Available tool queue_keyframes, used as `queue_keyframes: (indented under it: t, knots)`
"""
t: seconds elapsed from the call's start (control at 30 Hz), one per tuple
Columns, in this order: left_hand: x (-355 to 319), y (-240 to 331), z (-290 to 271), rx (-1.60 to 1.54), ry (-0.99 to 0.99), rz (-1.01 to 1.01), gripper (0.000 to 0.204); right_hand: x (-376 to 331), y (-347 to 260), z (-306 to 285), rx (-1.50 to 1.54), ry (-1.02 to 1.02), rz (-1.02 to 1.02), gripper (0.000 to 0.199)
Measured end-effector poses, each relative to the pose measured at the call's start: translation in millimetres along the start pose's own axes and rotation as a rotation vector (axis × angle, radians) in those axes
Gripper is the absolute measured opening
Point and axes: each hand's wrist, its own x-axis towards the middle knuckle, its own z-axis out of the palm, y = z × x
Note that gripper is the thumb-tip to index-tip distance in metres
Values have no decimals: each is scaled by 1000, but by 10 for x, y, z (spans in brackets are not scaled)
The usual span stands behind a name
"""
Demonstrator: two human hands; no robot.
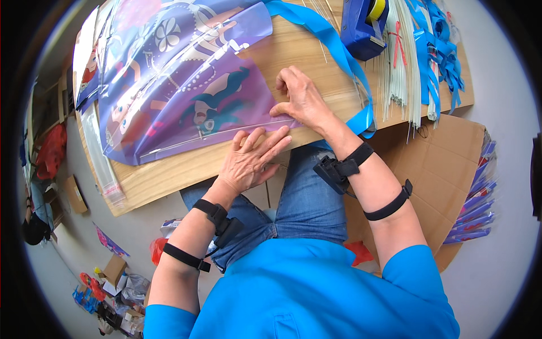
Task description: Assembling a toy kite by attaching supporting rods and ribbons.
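Observation:
A purple, cartoon-printed film sheet (169,90) lies over the wooden table, glossy and partly folded over itself. Along its near edge runs a thin pale rod (186,143). My left hand (248,161) rests at this edge, fingers stretched out and lying on the film's border. At the sheet's right corner, my right hand (305,99) touches the edge with its thumb; its fingers curl above, apart from the thumb, and nothing shows between them. A blue ribbon (339,48) loops from behind the sheet around to the right of my right hand.
A blue tape dispenser (362,34), bundled pale thin rods (402,68) and blue ribbons (449,65) occupy the table's far right. Clear plastic bags (103,155) lie at its left. Right of my legs stands a cardboard box (435,169) beside packaged purple items (474,198).

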Motion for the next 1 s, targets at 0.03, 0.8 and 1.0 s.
queue_keyframes:
  t: [0.03, 0.8, 1.0]
  knots:
    - [-3, -11, -12, 0, -27, 3, 83, 4, 1, 23, 0, 15, 0, 52]
    - [56, 43, 3, -2, -3, -41, 83, -1183, -311, 115, -437, 372, -74, 28]
    - [76, 41, 35, 36, 6, -62, 81, -1334, -170, 126, -656, 296, -97, 34]
